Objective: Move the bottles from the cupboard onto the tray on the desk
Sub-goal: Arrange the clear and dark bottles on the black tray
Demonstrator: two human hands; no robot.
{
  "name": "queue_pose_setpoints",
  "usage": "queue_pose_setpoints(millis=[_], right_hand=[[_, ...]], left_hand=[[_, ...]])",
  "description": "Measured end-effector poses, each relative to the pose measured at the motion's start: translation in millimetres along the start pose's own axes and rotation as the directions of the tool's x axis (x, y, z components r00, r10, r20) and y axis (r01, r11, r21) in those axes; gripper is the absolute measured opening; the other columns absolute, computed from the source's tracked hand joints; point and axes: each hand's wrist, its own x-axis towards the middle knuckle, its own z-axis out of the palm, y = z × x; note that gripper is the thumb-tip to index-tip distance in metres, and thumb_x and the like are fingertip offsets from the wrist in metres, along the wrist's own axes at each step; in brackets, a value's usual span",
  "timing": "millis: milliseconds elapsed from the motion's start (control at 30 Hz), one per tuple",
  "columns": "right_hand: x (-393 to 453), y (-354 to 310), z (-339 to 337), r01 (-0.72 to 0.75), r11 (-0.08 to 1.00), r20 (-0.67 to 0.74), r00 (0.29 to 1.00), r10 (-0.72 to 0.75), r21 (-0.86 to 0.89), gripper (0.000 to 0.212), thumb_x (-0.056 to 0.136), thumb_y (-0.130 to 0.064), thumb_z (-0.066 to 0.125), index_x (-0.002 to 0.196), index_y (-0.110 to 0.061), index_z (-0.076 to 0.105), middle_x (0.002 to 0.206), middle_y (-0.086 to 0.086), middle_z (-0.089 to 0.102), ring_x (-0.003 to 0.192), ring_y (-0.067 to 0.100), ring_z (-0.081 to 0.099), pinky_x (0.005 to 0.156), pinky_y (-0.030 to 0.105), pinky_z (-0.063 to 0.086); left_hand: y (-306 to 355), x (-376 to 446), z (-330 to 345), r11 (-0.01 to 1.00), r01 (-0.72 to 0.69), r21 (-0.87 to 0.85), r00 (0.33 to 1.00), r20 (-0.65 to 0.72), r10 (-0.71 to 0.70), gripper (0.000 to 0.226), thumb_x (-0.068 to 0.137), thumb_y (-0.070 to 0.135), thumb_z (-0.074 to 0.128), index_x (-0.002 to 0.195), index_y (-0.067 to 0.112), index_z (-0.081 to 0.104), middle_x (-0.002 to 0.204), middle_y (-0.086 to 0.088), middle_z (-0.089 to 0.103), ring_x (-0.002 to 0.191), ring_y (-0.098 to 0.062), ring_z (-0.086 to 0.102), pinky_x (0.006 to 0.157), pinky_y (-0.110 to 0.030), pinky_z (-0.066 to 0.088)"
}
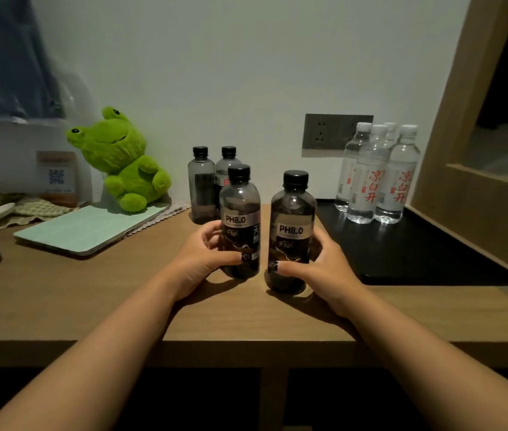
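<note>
Left hand (203, 256) with its grip curled round one dark PH8.0 bottle (239, 225), right hand (318, 269) likewise clasping another PH8.0 bottle (291, 234), both upright on the wooden counter (91, 293), black tray (402, 253) at 3 o'clock carrying four clear water bottles (377, 178), two more dark bottles (203, 185) at 12 o'clock

I'm seeing two bare forearms, no sleeves, no watch or bracelet. The left hand (206, 253) and right hand (318, 269) both carry dark, patterned thumbnails, glossy polish.

Clear bottles (377, 178) crowding tray's (417, 259) rear
</note>
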Motion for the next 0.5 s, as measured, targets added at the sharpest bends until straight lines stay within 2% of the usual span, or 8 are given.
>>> queue_pose_setpoints(millis=[67,167,233,333,433,500], right_hand=[[-5.3,2.7,-6.4,0.001,1.000,-0.046,0.999,0.000,0.007,0.066,0.070,-0.014,0.083,0.117,-0.039,0.043,0.108,-0.020,0.056,0.101,0.001,0.052,0.082,0.019,0.039],[-9.6,1.4,-17.2,0.003,0.998,-0.127,0.992,0.005,0.060,0.070,0.070,-0.013,0.083,0.128,-0.026,0.048,0.116,-0.013,0.060,0.109,0.005,0.054,0.088,0.026,0.044],[-10.8,0.1,-26.4,0.033,0.994,-0.176,0.984,-0.015,0.100,0.065,0.071,-0.012,0.081,0.126,-0.026,0.050,0.115,-0.009,0.063,0.109,0.007,0.058,0.091,0.029,0.048],[-12.0,-2.9,-45.7,0.059,0.989,-0.235,0.972,-0.025,0.138,0.058,0.074,-0.011,0.079,0.123,-0.025,0.051,0.113,-0.006,0.064,0.107,0.010,0.061,0.088,0.031,0.052],[-10.4,-7.0,-69.5,0.082,0.989,-0.274,0.961,-0.045,0.123,0.052,0.075,-0.010,0.078,0.116,-0.030,0.052,0.109,-0.008,0.064,0.101,0.008,0.062,0.079,0.025,0.052],[-3.3,-7.2,-85.1,0.078,0.994,-0.317,0.947,-0.049,0.079,0.051,0.075,-0.010,0.077,0.114,-0.029,0.051,0.106,-0.012,0.063,0.097,0.004,0.060,0.074,0.019,0.047]], left_hand=[[0.3,0.5,6.8,0.999,-0.004,0.053,0.999,-0.045,0.006,0.076,0.065,0.002,0.082,0.130,0.021,0.048,0.123,-0.003,0.065,0.117,-0.020,0.059,0.103,-0.048,0.045],[1.0,3.4,19.1,0.995,-0.018,0.095,0.997,-0.073,0.025,0.070,0.067,0.001,0.080,0.121,0.032,0.048,0.127,-0.001,0.060,0.121,-0.022,0.054,0.104,-0.049,0.043],[2.3,5.8,30.7,0.992,-0.033,0.123,0.997,-0.069,0.042,0.071,0.067,0.000,0.080,0.120,0.033,0.046,0.124,0.002,0.060,0.121,-0.020,0.053,0.101,-0.043,0.046],[3.6,7.9,58.3,0.959,-0.087,0.269,0.991,-0.077,0.112,0.079,0.068,0.005,0.080,0.129,0.029,0.035,0.114,0.013,0.054,0.114,-0.013,0.051,0.085,-0.025,0.046],[2.0,10.2,88.1,0.871,-0.162,0.464,0.964,-0.115,0.240,0.091,0.069,0.014,0.080,0.138,0.026,0.021,0.115,0.011,0.044,0.111,-0.009,0.045,0.088,-0.024,0.038],[1.2,15.0,103.1,0.842,-0.177,0.509,0.956,-0.114,0.270,0.094,0.071,0.019,0.080,0.140,0.024,0.017,0.114,0.011,0.041,0.109,-0.007,0.043,0.089,-0.023,0.036]])
